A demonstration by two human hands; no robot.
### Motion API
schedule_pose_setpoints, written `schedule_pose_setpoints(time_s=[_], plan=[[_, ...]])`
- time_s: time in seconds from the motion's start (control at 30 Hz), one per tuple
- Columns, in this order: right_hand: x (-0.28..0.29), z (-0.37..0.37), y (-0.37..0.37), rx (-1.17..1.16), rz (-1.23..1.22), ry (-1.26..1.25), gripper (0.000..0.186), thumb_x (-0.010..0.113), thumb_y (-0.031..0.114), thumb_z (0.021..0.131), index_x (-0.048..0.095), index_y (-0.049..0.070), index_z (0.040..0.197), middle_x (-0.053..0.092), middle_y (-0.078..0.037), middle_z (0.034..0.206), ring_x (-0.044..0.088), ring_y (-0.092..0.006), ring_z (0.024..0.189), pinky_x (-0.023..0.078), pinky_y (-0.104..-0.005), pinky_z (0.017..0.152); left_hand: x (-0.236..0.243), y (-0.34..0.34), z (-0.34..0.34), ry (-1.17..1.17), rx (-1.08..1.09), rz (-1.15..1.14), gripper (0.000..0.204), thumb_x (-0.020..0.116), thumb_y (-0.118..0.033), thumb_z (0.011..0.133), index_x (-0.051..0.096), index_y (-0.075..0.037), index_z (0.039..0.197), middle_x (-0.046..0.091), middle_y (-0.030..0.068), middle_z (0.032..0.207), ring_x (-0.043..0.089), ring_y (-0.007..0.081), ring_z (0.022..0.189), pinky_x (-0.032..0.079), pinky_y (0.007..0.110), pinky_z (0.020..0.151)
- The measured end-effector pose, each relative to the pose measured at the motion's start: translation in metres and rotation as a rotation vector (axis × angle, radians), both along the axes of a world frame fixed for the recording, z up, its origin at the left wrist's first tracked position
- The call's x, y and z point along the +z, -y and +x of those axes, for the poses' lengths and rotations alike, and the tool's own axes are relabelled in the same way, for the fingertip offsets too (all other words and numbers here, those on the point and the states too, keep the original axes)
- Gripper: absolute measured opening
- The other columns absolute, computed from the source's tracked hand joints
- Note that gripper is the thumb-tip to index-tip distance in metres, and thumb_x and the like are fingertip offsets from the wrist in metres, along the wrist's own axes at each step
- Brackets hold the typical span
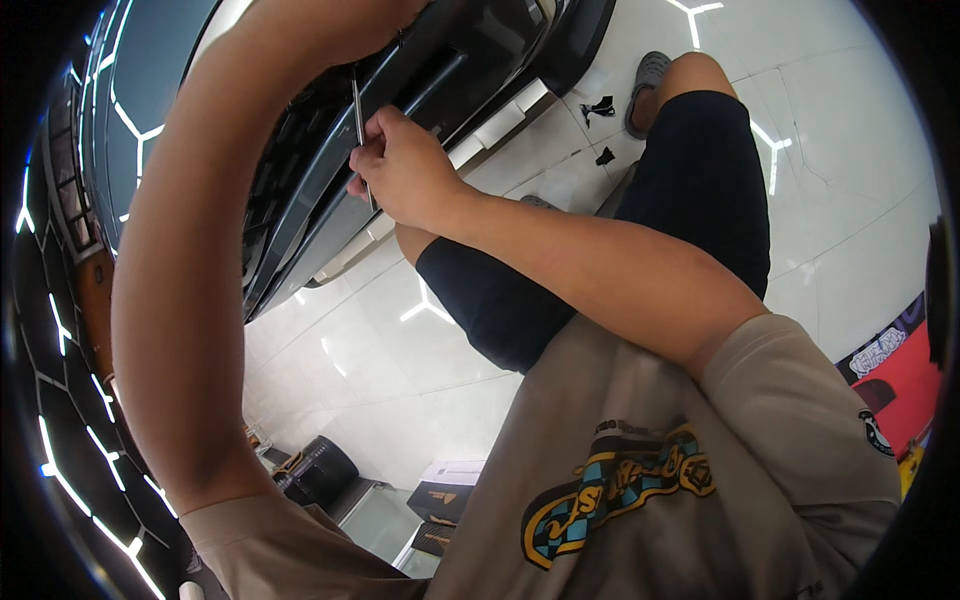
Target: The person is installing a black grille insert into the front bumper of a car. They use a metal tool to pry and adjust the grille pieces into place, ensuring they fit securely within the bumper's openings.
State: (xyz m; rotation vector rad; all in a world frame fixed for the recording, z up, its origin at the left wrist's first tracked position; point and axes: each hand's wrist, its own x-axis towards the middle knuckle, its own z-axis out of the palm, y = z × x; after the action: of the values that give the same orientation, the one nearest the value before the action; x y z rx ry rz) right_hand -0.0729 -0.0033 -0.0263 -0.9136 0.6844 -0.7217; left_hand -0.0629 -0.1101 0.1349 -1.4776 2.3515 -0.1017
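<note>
My right hand point(408, 168) pinches a slim silver metal tool point(359, 115), thin as a pen, between thumb and fingers. It stands nearly upright in the picture, its upper end close to the dark gap in a car's front bumper point(310, 190). The kind of its tip is too small to make out. My left arm point(180, 300) reaches up in a wide curve across the left side. Only the edge of my left hand point(390, 16) shows at the top, by the bumper's dark trim; its fingers are cut off by the frame.
Black scraps point(597, 110) lie on the glossy tiled floor point(370, 370) near my grey clog point(648, 80). A pale strip point(500, 122) runs along the bumper's lower edge. Behind me are a black cylindrical container point(322, 470), boxes point(440, 502) and a red item point(897, 385).
</note>
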Motion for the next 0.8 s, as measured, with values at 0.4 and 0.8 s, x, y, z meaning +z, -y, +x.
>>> schedule_pose_setpoints(time_s=[0.4,0.8], plan=[[-0.051,-0.215,0.002,0.551,-0.175,-0.425,0.020,0.055,0.010,0.101,0.059,0.000,0.117,0.068,-0.008,0.083,0.065,-0.0149,0.068,0.054,-0.0323,0.066,-0.092,-0.126,-0.002,-1.109,0.278,-0.620,0.022,0.071,-0.006,0.094,0.070,-0.003,0.116,0.070,0.0141,0.102,0.068,0.0281,0.093,0.054,0.035,0.089],[0.022,-0.195,0.061,0.222,-0.509,-0.332,0.028,0.054,0.012,0.106,0.061,-0.001,0.130,0.064,-0.003,0.087,0.059,-0.0086,0.072,0.050,-0.0256,0.068,-0.148,-0.105,0.052,-1.589,1.117,-1.059,0.032,0.075,-0.019,0.096,0.066,0.005,0.115,0.068,0.0041,0.088,0.060,0.0098,0.080,0.049,0.024,0.074]])
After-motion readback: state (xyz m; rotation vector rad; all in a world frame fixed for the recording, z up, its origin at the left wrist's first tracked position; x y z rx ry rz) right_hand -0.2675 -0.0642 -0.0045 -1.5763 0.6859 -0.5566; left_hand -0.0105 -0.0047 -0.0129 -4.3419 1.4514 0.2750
